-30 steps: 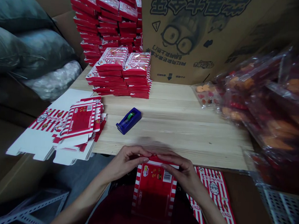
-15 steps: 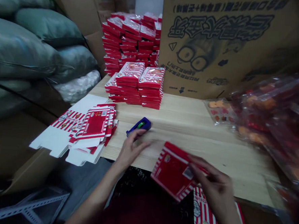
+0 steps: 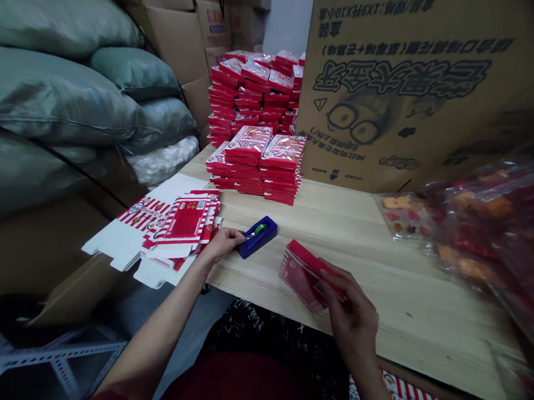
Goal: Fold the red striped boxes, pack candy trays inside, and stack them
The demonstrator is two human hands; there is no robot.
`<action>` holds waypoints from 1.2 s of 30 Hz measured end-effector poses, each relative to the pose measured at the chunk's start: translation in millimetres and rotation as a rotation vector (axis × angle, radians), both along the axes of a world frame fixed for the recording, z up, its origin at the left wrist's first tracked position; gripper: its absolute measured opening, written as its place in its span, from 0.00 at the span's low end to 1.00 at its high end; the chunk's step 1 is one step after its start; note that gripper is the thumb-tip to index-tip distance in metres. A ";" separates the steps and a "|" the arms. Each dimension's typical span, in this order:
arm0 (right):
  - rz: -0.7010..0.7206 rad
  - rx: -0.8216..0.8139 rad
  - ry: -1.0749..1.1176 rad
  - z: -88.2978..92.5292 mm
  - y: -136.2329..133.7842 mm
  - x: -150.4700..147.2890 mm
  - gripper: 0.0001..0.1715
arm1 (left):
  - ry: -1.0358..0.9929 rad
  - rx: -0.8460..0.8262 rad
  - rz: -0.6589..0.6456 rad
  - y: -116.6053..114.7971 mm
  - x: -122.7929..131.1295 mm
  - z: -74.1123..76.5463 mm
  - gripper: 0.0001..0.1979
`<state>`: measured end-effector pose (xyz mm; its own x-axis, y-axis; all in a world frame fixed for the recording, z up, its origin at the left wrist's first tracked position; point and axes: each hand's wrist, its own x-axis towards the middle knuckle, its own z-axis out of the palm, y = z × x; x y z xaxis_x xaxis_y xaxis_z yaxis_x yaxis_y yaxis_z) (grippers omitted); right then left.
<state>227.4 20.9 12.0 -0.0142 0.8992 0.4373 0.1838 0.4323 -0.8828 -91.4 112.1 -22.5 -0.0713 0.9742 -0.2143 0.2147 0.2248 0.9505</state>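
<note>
My right hand (image 3: pixel 348 310) grips a folded red-and-white striped carton (image 3: pixel 302 273), held tilted just above the near edge of the wooden table (image 3: pixel 380 279). My left hand (image 3: pixel 222 244) reaches to the near end of a blue tape dispenser (image 3: pixel 257 236) with a green roll; its fingers are curled and pinch at the dispenser's tip. A pile of flat unfolded cartons (image 3: pixel 165 230) lies just left of that hand, hanging over the table's left edge.
Stacks of filled red boxes (image 3: pixel 260 166) stand at the back of the table, taller stacks (image 3: pixel 255 93) behind. A large printed cardboard box (image 3: pixel 404 94) walls the back. Bags of snacks (image 3: pixel 482 231) crowd the right. Grey sacks (image 3: pixel 65 91) fill the left. Metal angle brackets (image 3: pixel 35 361) lie below.
My left hand left the carton and went forward-left to the tape dispenser. My right hand alone carried the carton up and right onto the table edge. The view shifted left.
</note>
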 end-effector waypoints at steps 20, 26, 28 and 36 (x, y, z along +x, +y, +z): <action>-0.084 0.093 -0.148 8.5 -3.1 -13.2 0.08 | 0.169 0.330 0.410 -62.5 23.0 -24.6 0.10; -0.274 0.300 -0.293 16.9 5.8 -28.1 0.11 | 0.018 0.375 0.291 -85.4 79.1 44.8 0.10; -0.281 0.277 -0.266 17.3 7.1 -30.1 0.11 | -0.106 0.354 0.227 -92.5 96.0 64.3 0.09; -0.204 0.249 -0.195 20.8 5.6 -22.9 0.09 | -0.545 0.259 0.080 -95.1 152.1 86.1 0.27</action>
